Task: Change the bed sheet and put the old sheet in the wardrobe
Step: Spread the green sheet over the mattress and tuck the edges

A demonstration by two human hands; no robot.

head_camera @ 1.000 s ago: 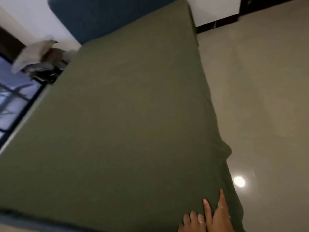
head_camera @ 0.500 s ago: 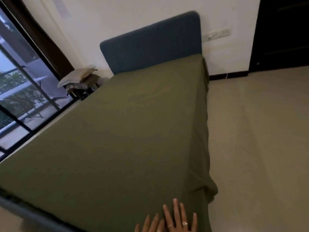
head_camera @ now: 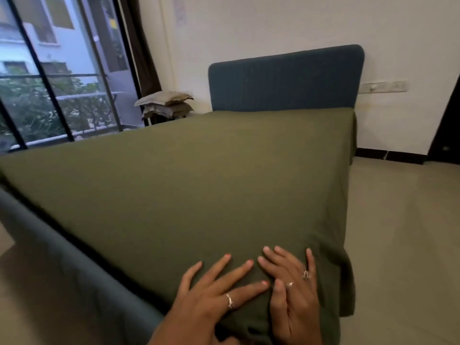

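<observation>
An olive green sheet point(head_camera: 199, 175) lies smooth over the whole bed, hanging down the right side. Both my hands lie flat on it at the near right corner. My left hand point(head_camera: 214, 292) has its fingers spread and straight, pressing the cloth. Just right of it, my right hand point(head_camera: 293, 290) also rests on the sheet with straight fingers, its edge at the corner fold. A dark blue headboard point(head_camera: 286, 78) stands at the far end against the wall.
A grey-blue bed frame edge point(head_camera: 62, 265) runs along the near left. Stacked pillows point(head_camera: 165, 105) sit on a stand left of the headboard, beside a tall glass door point(head_camera: 57, 78). Tiled floor point(head_camera: 403, 232) stretches along the bed's right side. A dark doorway point(head_camera: 448, 120) is at far right.
The view has tilted up and levelled. My hands have slid further onto the sheet at the near corner and now both show fully, spread flat.
</observation>
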